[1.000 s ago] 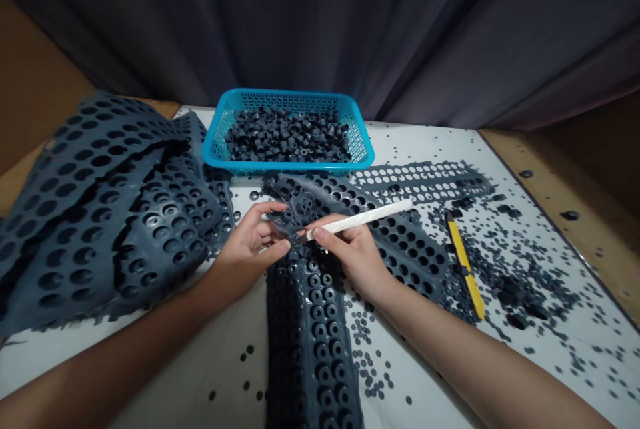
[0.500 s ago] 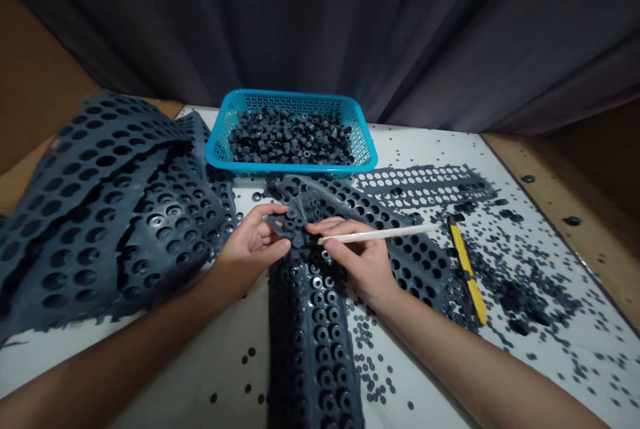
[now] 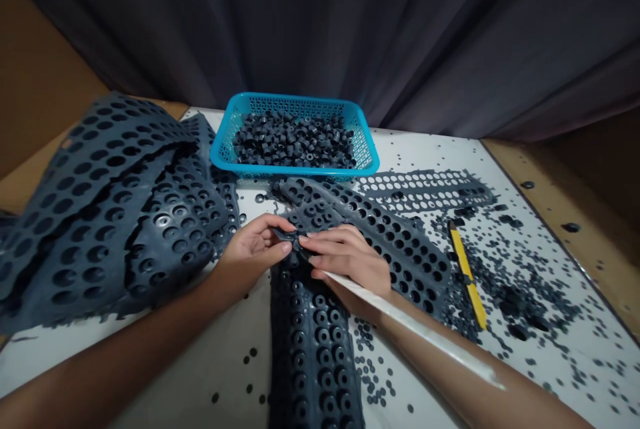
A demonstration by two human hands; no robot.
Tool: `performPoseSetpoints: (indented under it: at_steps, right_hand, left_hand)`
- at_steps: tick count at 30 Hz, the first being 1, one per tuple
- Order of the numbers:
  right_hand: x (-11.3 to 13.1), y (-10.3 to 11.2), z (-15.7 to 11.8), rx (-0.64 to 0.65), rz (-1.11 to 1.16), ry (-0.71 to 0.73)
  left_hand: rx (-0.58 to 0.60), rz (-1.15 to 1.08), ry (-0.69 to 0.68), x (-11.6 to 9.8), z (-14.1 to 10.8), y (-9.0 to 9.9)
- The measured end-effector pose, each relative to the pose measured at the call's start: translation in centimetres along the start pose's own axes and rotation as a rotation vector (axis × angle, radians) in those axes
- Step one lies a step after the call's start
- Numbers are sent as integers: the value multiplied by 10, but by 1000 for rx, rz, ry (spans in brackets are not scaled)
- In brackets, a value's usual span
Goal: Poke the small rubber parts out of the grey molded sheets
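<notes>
1. Dark curtains (image 3: 320,22) hang behind a white desk (image 3: 150,365).
2. A blue plastic basket (image 3: 295,172) holds dark rubber rings (image 3: 295,142); perforated rubber sheets (image 3: 400,249) sprawl below it, with a yellow utility knife (image 3: 467,275) to the right.
3. The left hand (image 3: 253,245) and right hand (image 3: 350,262) clamp their grip on a dark rubber scrap (image 3: 293,239) lying over the sheets at centre; a white stick (image 3: 400,321) runs from under the right palm along the forearm.

A small dark grey rubber scrap (image 3: 290,238) sits pinched between the left hand (image 3: 253,247) and right hand (image 3: 350,259); a slim white stick (image 3: 407,325) runs from under the right hand toward 4 o'clock.
</notes>
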State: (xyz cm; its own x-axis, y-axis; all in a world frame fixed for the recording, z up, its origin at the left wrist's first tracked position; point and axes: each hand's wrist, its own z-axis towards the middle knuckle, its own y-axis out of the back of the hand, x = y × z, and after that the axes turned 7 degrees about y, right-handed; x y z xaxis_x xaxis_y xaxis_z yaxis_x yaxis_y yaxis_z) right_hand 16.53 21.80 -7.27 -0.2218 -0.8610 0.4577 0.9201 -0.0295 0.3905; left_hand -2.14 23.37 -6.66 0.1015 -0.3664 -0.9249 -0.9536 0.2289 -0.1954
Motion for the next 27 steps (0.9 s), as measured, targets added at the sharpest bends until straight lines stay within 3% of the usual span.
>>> performPoseSetpoints:
  at_steps: [7,13,18,23,27]
  right_hand:
    - [-1,-1,-5,72,-227,162]
    - [6,-3,-3,102,-262,58]
    - [6,-9,-5,59,-275,54]
    - [3,-9,-7,-30,-113,28]
    - [7,-4,0,-77,124,-161]
  left_hand:
    - [16,18,6,-3,-1,0]
    - [38,37,13,-1,-1,2]
    - [62,27,9,4,0,5]
    - [84,-19,-8,9,1,8]
    - [81,-59,10,9,1,7]
